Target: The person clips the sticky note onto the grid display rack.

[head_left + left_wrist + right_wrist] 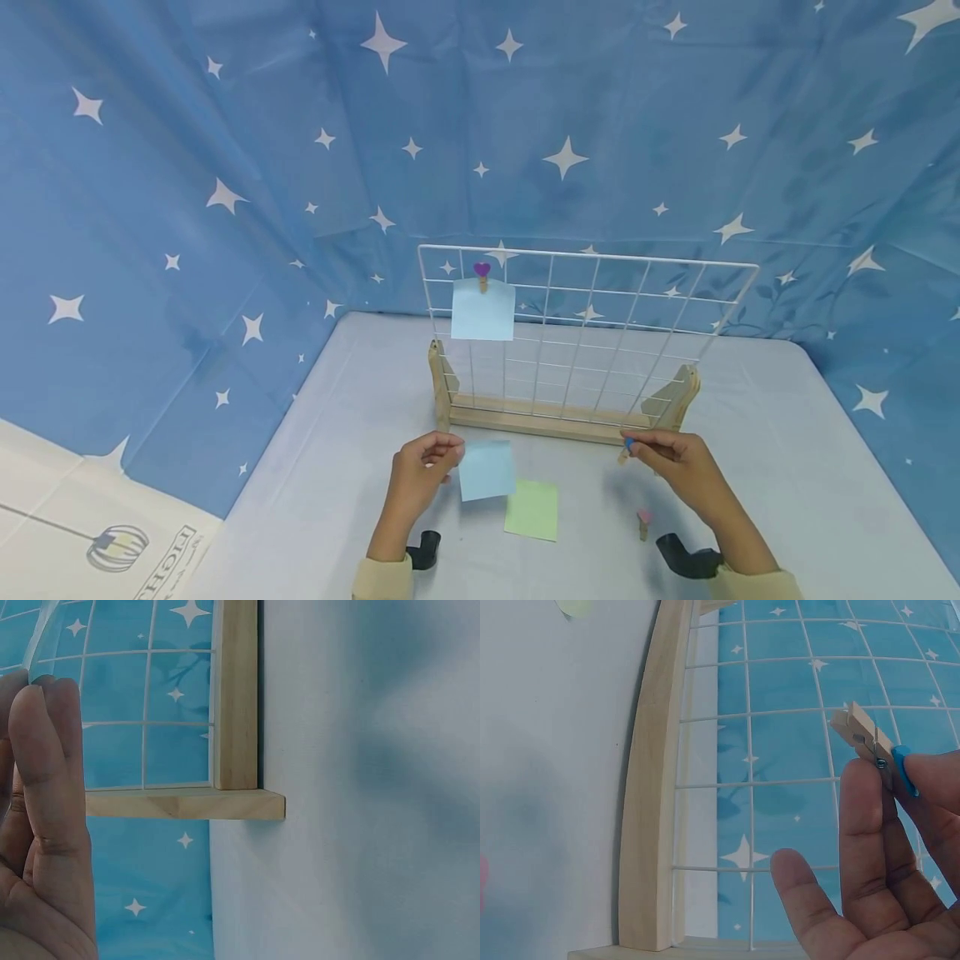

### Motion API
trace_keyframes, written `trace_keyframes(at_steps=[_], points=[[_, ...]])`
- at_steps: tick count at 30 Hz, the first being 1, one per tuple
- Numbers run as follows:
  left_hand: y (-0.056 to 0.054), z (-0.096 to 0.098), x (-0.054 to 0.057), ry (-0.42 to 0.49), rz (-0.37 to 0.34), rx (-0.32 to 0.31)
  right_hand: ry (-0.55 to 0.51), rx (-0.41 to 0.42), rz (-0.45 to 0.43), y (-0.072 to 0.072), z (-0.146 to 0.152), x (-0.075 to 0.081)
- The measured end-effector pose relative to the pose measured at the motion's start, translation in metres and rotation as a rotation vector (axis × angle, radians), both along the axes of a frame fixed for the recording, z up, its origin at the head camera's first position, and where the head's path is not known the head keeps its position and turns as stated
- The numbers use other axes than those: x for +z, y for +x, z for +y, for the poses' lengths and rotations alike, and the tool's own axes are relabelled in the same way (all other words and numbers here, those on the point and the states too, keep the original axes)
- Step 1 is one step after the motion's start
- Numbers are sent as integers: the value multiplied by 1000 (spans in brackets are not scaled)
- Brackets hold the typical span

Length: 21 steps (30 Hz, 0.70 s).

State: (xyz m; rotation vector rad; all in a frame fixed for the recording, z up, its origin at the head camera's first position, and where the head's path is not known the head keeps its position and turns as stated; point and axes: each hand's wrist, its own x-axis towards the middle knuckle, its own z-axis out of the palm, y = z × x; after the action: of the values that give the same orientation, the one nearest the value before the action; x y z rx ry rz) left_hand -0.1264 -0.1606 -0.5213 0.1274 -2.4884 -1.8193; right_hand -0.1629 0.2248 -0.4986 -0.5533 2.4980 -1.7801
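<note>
My left hand (pixel 422 471) pinches a light blue paper note (pixel 487 471) by its upper left edge, in front of the rack. In the left wrist view only a thin slip of that note shows above the fingertips (pixel 30 705). My right hand (pixel 678 467) pinches a small wooden clothespin (pixel 864 736) with a blue decoration on its handle end, its jaws pointing away from the fingers. The white wire grid rack (pixel 573 333) stands behind both hands in a wooden base (pixel 540 421). Another blue note (pixel 483 312) hangs at its upper left under a clothespin with a purple heart (pixel 482 275).
A green paper note (pixel 532 510) lies on the white table (pixel 360 400) between the hands. A clothespin with a pink heart (pixel 643 523) lies near the right forearm. Behind the table hangs a blue curtain (pixel 450 108) with white stars.
</note>
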Motion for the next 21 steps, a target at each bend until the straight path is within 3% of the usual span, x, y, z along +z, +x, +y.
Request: trace_keyframes(at_steps=[21], points=[[-1, 6, 21, 14, 42, -15, 22, -43, 79, -1, -4, 12]])
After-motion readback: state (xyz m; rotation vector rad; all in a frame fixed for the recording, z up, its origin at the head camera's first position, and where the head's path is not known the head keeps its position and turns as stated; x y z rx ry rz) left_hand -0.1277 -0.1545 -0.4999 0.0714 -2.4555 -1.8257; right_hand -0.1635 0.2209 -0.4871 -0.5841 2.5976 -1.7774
